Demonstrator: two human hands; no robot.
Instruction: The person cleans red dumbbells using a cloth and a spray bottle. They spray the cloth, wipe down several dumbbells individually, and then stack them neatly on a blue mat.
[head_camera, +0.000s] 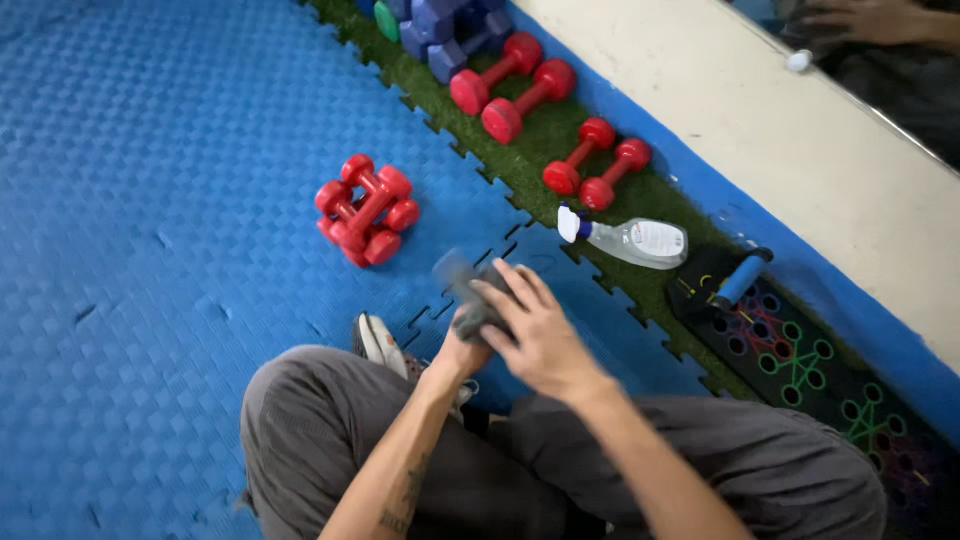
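While closed around a crumpled grey cloth (468, 300), right hand (540, 335) with fingers (515, 290) curled over the top of it, knuckles up, slightly blurred. Left hand (462, 345) mostly hidden beneath the right one, only wrist and heel of the palm showing; seemingly gripping the same cloth from below, though impossible to tell for sure. Cloth bunched between both hands, held above the blue interlocking foam floor mat (150, 200), just in front of the knees. Below the hands, grey trousers (320, 430) on crossed legs and a grey-and-white shoe (378, 340) poking out near the left forearm. Just beyond the fingertips, to the right and farther off, a clear plastic spray bottle with a white-and-blue nozzle (630, 240), lying on its side across the edge of a strip of green artificial turf (520, 150). To the far left of the hands, a stack of small red dumbbells (367, 210) piled crosswise on the mat, well apart from the cloth. Farther along the turf, two pairs of red dumbbells (560, 120) laid in a row, then blue dumbbells (445, 25) at the far end. To the right, near the bottle, a dark board with coloured ring markings (800, 360) bearing a blue-handled grip (742, 278). Along the far right, a pale wall base (780, 130).
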